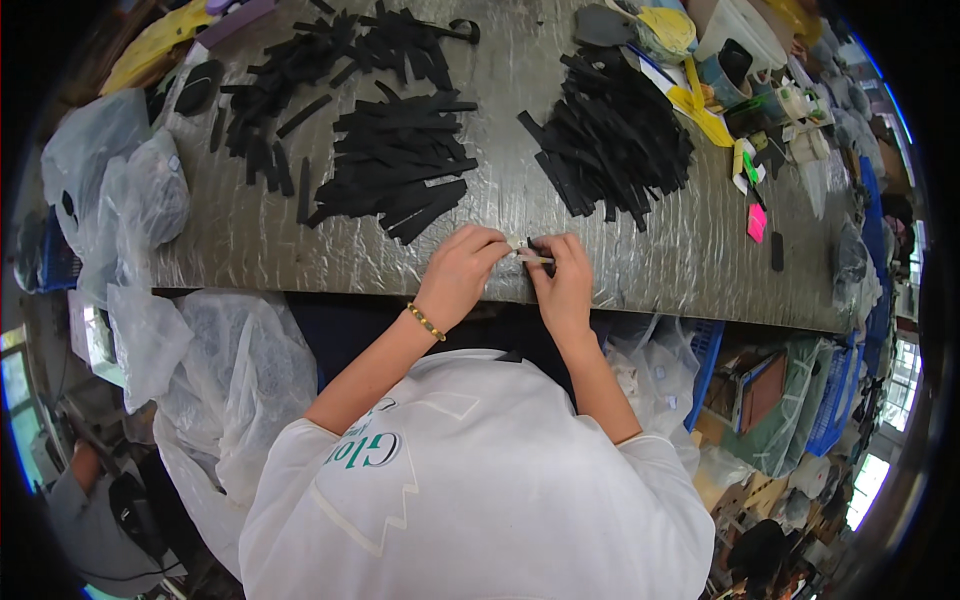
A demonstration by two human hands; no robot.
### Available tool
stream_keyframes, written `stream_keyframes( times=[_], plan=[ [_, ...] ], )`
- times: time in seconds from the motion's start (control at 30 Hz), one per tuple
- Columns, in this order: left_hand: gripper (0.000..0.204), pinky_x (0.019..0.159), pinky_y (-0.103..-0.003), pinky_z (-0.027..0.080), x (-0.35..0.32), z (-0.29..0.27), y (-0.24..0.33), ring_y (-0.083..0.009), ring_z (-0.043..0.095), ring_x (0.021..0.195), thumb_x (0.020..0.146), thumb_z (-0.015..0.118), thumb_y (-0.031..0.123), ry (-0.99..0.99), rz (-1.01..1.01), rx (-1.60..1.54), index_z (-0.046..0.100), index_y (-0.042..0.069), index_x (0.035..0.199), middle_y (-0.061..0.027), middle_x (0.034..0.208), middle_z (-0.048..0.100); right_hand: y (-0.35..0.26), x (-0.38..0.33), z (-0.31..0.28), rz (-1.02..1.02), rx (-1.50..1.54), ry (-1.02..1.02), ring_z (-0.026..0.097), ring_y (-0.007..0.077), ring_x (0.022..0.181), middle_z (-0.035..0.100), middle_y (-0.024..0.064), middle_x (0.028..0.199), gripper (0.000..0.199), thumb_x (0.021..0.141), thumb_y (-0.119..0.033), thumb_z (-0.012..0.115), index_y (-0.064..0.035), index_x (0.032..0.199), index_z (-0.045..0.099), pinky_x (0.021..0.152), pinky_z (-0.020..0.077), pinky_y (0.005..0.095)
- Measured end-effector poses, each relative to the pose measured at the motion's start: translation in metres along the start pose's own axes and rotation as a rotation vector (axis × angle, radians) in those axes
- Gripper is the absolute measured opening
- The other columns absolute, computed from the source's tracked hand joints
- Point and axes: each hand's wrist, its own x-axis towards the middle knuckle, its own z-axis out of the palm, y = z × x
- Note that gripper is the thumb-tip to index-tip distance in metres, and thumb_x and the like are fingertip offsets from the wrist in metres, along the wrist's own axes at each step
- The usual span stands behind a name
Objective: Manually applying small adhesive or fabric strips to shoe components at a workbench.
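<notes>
Both my hands meet just above the table's near edge. My left hand (462, 270), with a beaded bracelet at its wrist, is closed, thumb and fingers pinching a small pale piece (516, 243) too small to name. My right hand (564, 285) is closed too, its fingers on a thin pale stick-like thing (537, 259) that points toward the left hand. A bit of black (530, 242) shows between the fingertips; what it belongs to is hidden. Beyond the hands lie a pile of black fabric strips (400, 150) at left and another black strip pile (615, 130) at right.
More loose black strips (270, 95) spread over the metal-topped table (700, 265) at the far left. Clear plastic bags (130, 190) crowd its left side. Yellow pieces (700, 110), containers (730, 75) and a pink tag (756, 222) lie at right. Blue crates stand below the edge.
</notes>
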Motion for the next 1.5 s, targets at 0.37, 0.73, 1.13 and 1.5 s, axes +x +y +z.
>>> stream_keyframes(
  times=[0.37,0.73,1.13,1.5],
  plan=[
    [0.029,0.084,-0.038,0.052,0.001,0.005,0.000,-0.0297,0.063,0.096,0.076,0.065,-0.006,0.007,0.000,0.009,0.071,0.004,0.103,-0.0088,0.102,0.067,-0.005,0.005,-0.011,0.146,0.264,-0.003,0.059,0.0293,0.081,0.058,0.0121,0.091,0.012,0.096,-0.011,0.062,0.0007,0.098,0.064,0.075,0.0462,0.0381],
    [0.028,0.079,-0.035,0.054,0.003,0.007,0.002,-0.0244,0.064,0.092,0.077,0.064,-0.001,0.005,0.054,0.099,0.075,0.006,0.101,-0.0062,0.098,0.067,0.006,0.012,-0.024,0.263,0.488,-0.114,0.065,0.0113,0.073,0.069,0.0075,0.082,0.027,0.102,-0.017,0.058,0.0060,0.090,0.066,0.067,0.0502,0.0265],
    [0.029,0.079,-0.034,0.054,0.003,0.007,0.002,-0.0234,0.064,0.092,0.075,0.065,0.000,0.006,0.070,0.123,0.075,0.007,0.102,-0.0051,0.097,0.067,0.008,0.021,-0.012,0.497,1.044,0.053,0.069,0.0188,0.091,0.068,0.0146,0.096,0.021,0.103,-0.017,0.058,0.0041,0.105,0.059,0.084,0.0623,0.0358],
    [0.028,0.079,-0.035,0.055,0.003,0.006,0.003,-0.0250,0.064,0.092,0.076,0.064,-0.002,-0.002,0.035,0.106,0.075,0.007,0.100,-0.0063,0.097,0.067,0.004,0.016,-0.022,0.320,0.406,-0.119,0.069,0.0135,0.081,0.070,0.0104,0.088,0.020,0.101,-0.015,0.061,0.0045,0.103,0.064,0.073,0.0559,0.0265]
  ],
)
